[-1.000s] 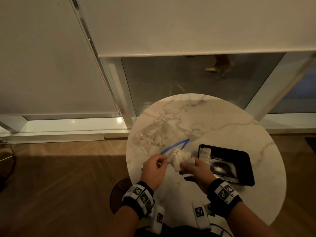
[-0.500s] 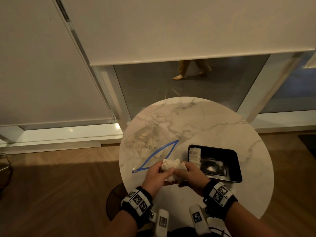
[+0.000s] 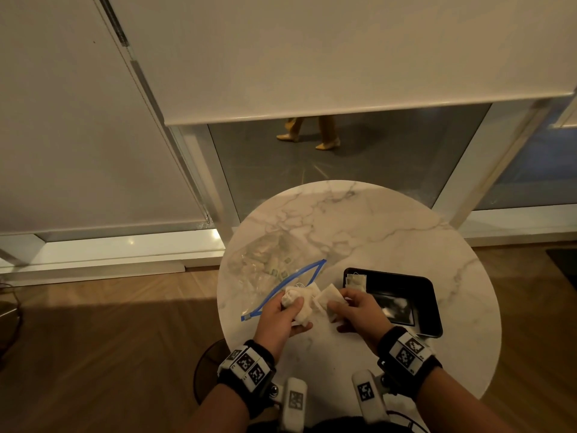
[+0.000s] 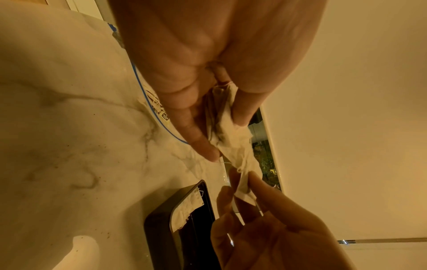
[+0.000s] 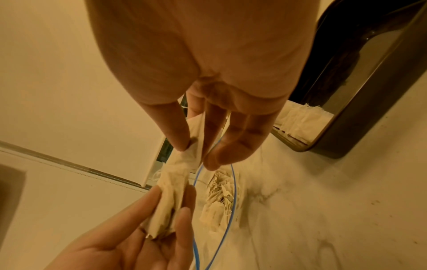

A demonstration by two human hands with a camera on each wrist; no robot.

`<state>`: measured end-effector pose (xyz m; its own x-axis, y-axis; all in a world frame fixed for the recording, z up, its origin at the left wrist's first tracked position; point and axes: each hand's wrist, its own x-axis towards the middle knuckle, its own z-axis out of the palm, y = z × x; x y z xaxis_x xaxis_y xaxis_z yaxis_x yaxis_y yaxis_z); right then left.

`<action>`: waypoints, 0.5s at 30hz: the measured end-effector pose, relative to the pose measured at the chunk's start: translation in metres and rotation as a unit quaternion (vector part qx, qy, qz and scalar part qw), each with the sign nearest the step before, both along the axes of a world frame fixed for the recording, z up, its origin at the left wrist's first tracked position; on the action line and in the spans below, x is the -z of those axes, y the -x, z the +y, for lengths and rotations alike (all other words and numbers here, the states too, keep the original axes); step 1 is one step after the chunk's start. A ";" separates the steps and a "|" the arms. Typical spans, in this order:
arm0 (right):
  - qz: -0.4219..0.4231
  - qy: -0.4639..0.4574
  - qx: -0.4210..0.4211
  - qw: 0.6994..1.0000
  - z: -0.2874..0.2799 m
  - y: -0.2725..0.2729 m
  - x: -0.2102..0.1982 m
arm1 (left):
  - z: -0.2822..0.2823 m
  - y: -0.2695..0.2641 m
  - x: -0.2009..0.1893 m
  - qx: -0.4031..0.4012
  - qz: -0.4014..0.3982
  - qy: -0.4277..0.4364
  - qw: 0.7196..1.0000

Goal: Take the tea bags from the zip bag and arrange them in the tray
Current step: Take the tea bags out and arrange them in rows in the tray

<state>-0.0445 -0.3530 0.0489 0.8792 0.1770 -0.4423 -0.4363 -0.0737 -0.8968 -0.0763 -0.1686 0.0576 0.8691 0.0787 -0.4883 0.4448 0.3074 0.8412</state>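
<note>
A clear zip bag (image 3: 274,270) with a blue zip rim (image 5: 231,190) lies open on the round marble table (image 3: 374,229), several tea bags (image 5: 217,202) still inside. My left hand (image 3: 292,303) grips a bunch of white tea bags (image 3: 303,307) just in front of the bag's mouth. My right hand (image 3: 338,300) pinches one tea bag (image 3: 329,296) at the bunch's right side, between thumb and fingers (image 5: 182,138). The black tray (image 3: 427,307) lies to the right, a few tea bags (image 3: 356,281) stacked in its far-left corner.
The table's near edge is close to my wrists, with wood floor (image 3: 109,339) to the left. A dark round base (image 3: 207,370) shows below the table's left side. Behind the table is a window with a lowered blind (image 3: 312,57); a person's legs (image 3: 312,132) pass outside.
My hands have drawn apart: the right hand has pulled one tea bag rightward off the bunch that both hands held together. The head view has shifted a little.
</note>
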 end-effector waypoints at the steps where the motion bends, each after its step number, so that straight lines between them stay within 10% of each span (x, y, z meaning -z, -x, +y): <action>1: -0.002 -0.001 -0.006 1.000 0.001 0.000 -0.001 | 0.000 -0.001 0.001 0.005 0.000 -0.001 1.000; 15: -0.009 0.003 0.088 0.996 -0.038 -0.036 0.008 | 0.004 -0.021 0.008 -0.008 0.005 -0.001 1.000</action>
